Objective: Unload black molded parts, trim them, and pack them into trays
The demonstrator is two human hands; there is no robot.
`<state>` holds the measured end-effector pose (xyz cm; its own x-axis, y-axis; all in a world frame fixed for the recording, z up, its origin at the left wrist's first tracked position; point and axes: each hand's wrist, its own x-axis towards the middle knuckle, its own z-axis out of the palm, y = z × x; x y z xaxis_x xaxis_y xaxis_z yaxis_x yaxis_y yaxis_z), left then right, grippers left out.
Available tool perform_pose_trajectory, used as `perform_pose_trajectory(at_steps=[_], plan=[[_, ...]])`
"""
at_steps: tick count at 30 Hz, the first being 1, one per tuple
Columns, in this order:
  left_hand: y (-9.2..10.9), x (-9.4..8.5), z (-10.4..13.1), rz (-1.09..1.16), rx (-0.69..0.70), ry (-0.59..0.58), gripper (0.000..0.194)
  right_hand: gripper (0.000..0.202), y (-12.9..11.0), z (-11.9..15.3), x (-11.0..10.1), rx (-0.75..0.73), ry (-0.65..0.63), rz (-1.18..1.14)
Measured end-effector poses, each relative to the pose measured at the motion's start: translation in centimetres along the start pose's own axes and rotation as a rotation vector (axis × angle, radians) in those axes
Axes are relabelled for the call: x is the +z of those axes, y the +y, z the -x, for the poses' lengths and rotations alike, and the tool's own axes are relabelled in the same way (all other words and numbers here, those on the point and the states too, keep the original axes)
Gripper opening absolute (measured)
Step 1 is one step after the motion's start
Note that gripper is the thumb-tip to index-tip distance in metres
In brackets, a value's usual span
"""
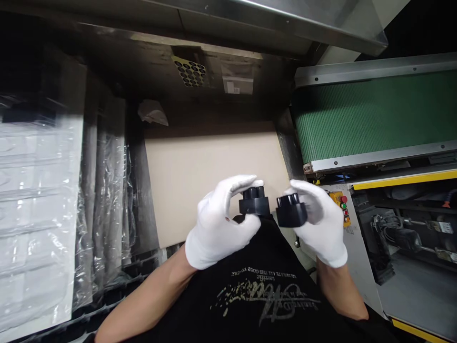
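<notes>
My left hand [226, 216], in a white glove, pinches a black plastic part [254, 202] between thumb and fingers. Short round posts stand up from the top of that part. A similar black plastic part [291, 210] is gripped by my right hand [319, 216], also white-gloved. The two parts are held close to each other with a small gap, in front of my black shirt. Beneath and beyond my hands lies a plain beige cardboard sheet [210, 176]. The undersides of both parts are hidden from me.
A green conveyor belt [374, 116] runs at the right, with a push-button box [341, 208] below it. Plastic-wrapped trays [35, 205] stand at the left. At the back lie a sheet of round black stickers [190, 72], a clear bag [237, 78] and crumpled white material [153, 112]. A metal ledge [271, 16] overhangs.
</notes>
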<state>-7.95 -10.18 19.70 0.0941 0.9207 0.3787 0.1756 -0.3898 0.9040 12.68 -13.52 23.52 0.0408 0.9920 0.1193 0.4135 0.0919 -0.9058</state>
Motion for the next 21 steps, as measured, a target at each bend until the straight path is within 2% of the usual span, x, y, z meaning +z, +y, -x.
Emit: perform_pose_trajectory(at_steps=[2, 4, 5, 7, 9, 12, 14, 15, 17, 19, 21], plan=[[0.2, -0.6, -0.5, -0.140, 0.136, -0.077, 0.060, 0.053, -0.6, -0.2, 0.8, -0.142, 0.038, 0.256], [0.3, -1.0, -1.1, -0.249, 0.235, -0.136, 0.053, 0.055, -1.3, -0.6, 1.2, -0.254, -0.002, 0.392], [0.2, -1.2, -1.4, -0.277, 0.244, -0.156, 0.050, 0.056, -1.5, -0.9, 1.2, -0.272, -0.028, 0.412], [0.0, -1.3, -1.9, -0.241, 0.141, -0.216, 0.051, 0.056, -1.2, -1.6, 1.0, -0.232, -0.065, 0.350], [-0.6, -1.3, -2.3, -0.039, -0.096, -0.330, 0.052, 0.053, 0.1, -2.3, 0.7, -0.090, -0.067, 0.139], [-2.0, -1.3, -2.3, 0.494, -0.537, -0.512, 0.036, 0.044, 3.2, -2.6, 0.4, 0.257, -0.067, -0.345], [-2.9, -1.2, -1.7, 0.811, -0.731, -0.581, 0.029, 0.041, 5.0, -2.2, 0.7, 0.460, -0.085, -0.614], [-3.3, -1.2, -1.3, 0.905, -0.773, -0.609, 0.031, 0.041, 5.6, -1.8, 0.9, 0.532, -0.104, -0.705], [-3.7, -1.2, -0.5, 0.949, -0.762, -0.653, 0.043, 0.044, 6.2, -0.9, 1.5, 0.623, -0.140, -0.807], [-3.6, -1.3, 0.1, 0.863, -0.704, -0.660, 0.057, 0.050, 6.2, -0.2, 1.9, 0.675, -0.162, -0.847], [-3.3, -1.6, 0.3, 0.759, -0.648, -0.645, 0.058, 0.056, 5.8, 0.2, 2.1, 0.702, -0.164, -0.865]])
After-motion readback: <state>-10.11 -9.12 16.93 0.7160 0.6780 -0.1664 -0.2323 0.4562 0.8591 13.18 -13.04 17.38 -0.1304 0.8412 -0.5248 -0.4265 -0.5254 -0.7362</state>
